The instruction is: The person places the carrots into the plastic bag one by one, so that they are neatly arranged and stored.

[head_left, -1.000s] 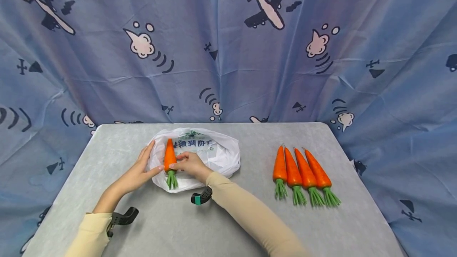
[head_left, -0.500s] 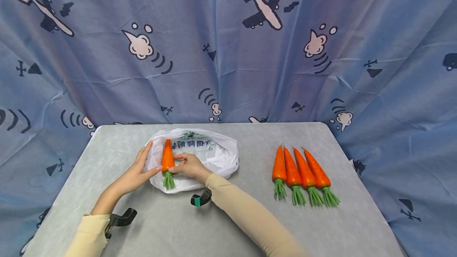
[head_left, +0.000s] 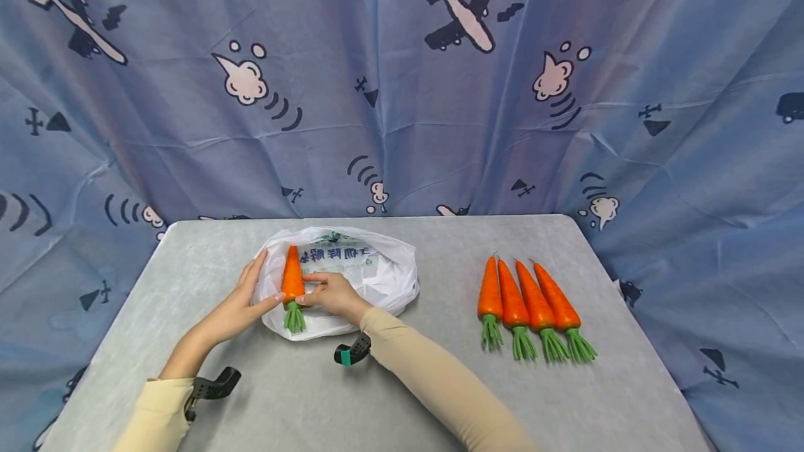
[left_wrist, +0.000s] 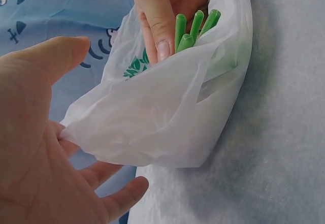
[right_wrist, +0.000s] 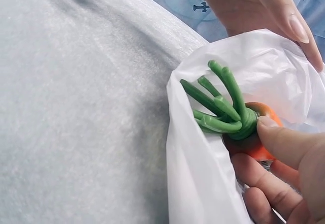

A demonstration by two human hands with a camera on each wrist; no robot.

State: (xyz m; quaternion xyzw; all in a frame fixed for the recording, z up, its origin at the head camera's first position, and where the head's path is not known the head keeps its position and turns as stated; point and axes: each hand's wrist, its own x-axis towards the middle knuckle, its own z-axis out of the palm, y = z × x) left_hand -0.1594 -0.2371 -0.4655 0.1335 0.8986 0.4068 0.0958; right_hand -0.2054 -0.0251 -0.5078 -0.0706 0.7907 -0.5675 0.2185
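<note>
A white plastic bag (head_left: 392, 284) with printed writing lies on the table, its mouth spread wide. Inside it is an orange carrot (head_left: 292, 275), its green stems (right_wrist: 223, 102) pointing toward the near edge. My right hand (head_left: 333, 295) reaches into the bag and pinches the carrot near its stem end between thumb and fingers. On the bag's left side rests my left hand (head_left: 241, 302), thumb well apart from the fingers. In the left wrist view, the left hand's fingers (left_wrist: 119, 196) extend under and behind the bag's edge, partly hidden by the plastic.
To the right, several more carrots (head_left: 530, 298) lie side by side on the grey table (head_left: 440, 396), stems toward the near edge. A blue curtain (head_left: 402, 89) with printed airplanes hangs behind the table. Each wrist carries a black camera mount (head_left: 216, 383).
The right hand and its carrot have shifted slightly left within the bag, though the whole view has drifted a little that way too. The left hand keeps its place at the bag.
</note>
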